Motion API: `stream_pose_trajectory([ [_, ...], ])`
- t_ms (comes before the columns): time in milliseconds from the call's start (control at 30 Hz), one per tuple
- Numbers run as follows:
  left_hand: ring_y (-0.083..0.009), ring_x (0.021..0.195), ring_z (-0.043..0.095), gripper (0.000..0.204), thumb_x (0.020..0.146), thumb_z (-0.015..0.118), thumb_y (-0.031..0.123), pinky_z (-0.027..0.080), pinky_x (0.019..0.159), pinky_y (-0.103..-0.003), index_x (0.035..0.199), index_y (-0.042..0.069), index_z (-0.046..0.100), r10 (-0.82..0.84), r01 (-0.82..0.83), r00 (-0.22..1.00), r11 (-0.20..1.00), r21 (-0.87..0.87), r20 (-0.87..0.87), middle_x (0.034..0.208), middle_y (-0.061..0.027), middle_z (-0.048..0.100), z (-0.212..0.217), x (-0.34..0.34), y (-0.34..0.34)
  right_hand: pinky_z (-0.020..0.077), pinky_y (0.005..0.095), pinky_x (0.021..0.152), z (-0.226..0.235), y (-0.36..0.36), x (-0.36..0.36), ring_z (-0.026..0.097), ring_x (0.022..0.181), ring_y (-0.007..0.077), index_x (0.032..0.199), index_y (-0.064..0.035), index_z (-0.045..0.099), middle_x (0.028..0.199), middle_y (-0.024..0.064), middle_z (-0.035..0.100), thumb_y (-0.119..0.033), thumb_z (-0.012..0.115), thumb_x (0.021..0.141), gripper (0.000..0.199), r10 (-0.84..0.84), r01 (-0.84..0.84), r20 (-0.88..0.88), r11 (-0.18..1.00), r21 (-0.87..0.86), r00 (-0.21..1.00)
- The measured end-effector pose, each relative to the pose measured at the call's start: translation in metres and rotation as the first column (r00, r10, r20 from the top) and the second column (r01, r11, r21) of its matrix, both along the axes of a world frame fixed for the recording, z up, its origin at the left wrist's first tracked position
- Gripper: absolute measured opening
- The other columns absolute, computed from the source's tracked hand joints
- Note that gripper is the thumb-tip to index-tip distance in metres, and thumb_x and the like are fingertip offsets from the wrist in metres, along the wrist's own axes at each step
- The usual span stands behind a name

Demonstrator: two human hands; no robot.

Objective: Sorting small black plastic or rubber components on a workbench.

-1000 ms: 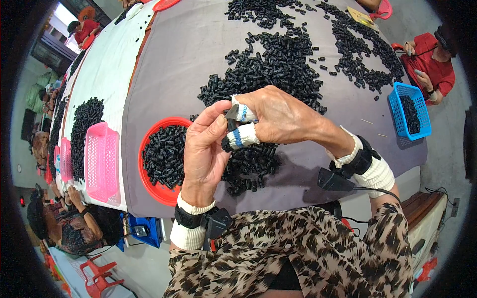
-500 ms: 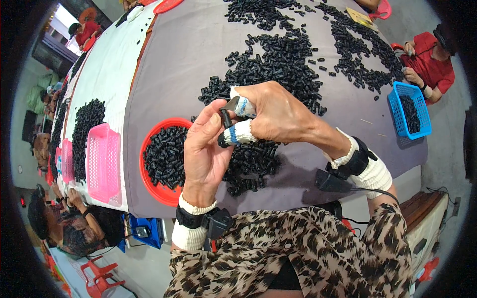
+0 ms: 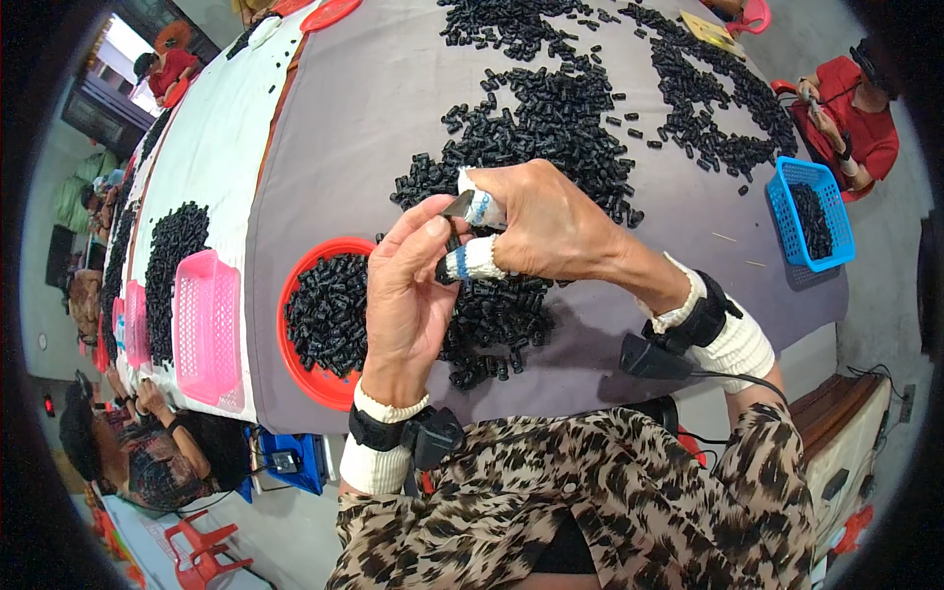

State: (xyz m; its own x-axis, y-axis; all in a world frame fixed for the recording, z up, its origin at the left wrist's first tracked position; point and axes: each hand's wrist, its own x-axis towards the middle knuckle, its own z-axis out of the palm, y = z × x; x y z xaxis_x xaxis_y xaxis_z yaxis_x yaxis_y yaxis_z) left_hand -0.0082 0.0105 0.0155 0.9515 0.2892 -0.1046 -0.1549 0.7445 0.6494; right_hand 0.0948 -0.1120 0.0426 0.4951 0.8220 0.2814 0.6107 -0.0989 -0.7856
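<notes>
Over the table, my left hand (image 3: 401, 305) pinches a small black cylindrical part (image 3: 453, 239), mostly hidden by the fingers. My right hand (image 3: 560, 221), closed close against it, grips a small metal blade (image 3: 457, 205) whose tip lies by the left fingertips. White finger covers (image 3: 477, 259) with blue marks wrap my right thumb and finger. A red basin (image 3: 332, 391) full of similar black parts stands beside my left hand. Beyond and beneath my hands spreads a large heap of black parts (image 3: 551, 118).
Pink baskets (image 3: 206, 339) stand on the white-covered table at left, near another heap (image 3: 177, 241). At right, a blue basket (image 3: 816, 258) holds black parts, close to a person in red (image 3: 855, 128). Another person (image 3: 147, 442) works at lower left. Loose parts dot the grey cloth (image 3: 354, 108).
The black part has turned between my fingers and shows less now. My hands stay almost in place. The person at right has raised their hands off the table.
</notes>
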Motion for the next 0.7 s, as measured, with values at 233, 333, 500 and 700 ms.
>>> stream_pose_trajectory([
  [233,-0.016,0.085,0.06,0.029,0.085,0.055,0.005,0.049,0.079,-0.027,0.112,-0.004,0.051,-0.024,0.025,0.996,1.0,-0.013,0.081,0.095,-0.0121,0.061,-0.01,-0.005,0.005,0.0386,0.0301,0.05,-0.003,0.0,0.004,0.047,0.053,0.0136,0.074,-0.0005,0.055,0.059,0.0048,0.052,-0.026,0.073,0.066,0.032,0.066,-0.07,-0.096,0.997,-0.037,0.993],
  [333,-0.0161,0.086,0.06,0.028,0.085,0.054,0.004,0.049,0.08,-0.027,0.112,-0.004,0.052,-0.058,0.057,0.995,0.998,0.013,0.078,0.095,-0.0116,0.061,-0.011,-0.007,0.006,0.0397,0.0302,0.051,-0.007,0.002,0.005,0.049,0.055,0.014,0.074,-0.0004,0.055,0.061,0.0051,0.054,-0.026,0.072,0.066,0.032,0.098,-0.102,-0.077,0.994,-0.043,0.992],
  [500,-0.0158,0.087,0.061,0.026,0.085,0.054,0.004,0.05,0.078,-0.027,0.11,-0.004,0.053,-0.058,0.057,0.997,0.998,0.012,0.057,0.097,-0.0115,0.062,-0.012,-0.008,0.007,0.0408,0.0305,0.053,-0.007,0.004,0.006,0.05,0.056,0.0142,0.075,-0.0002,0.056,0.061,0.0049,0.055,-0.025,0.072,0.066,0.031,0.136,-0.138,-0.027,0.984,-0.11,0.99],
  [700,-0.0158,0.087,0.061,0.025,0.085,0.054,0.003,0.05,0.078,-0.028,0.109,-0.004,0.054,-0.054,0.053,0.996,0.999,0.011,0.065,0.098,-0.0113,0.061,-0.012,-0.007,0.008,0.0405,0.0306,0.053,-0.005,0.005,0.005,0.049,0.056,0.0141,0.076,0.0,0.056,0.061,0.0053,0.055,-0.025,0.073,0.067,0.031,0.131,-0.151,-0.123,0.973,-0.172,0.984],
])
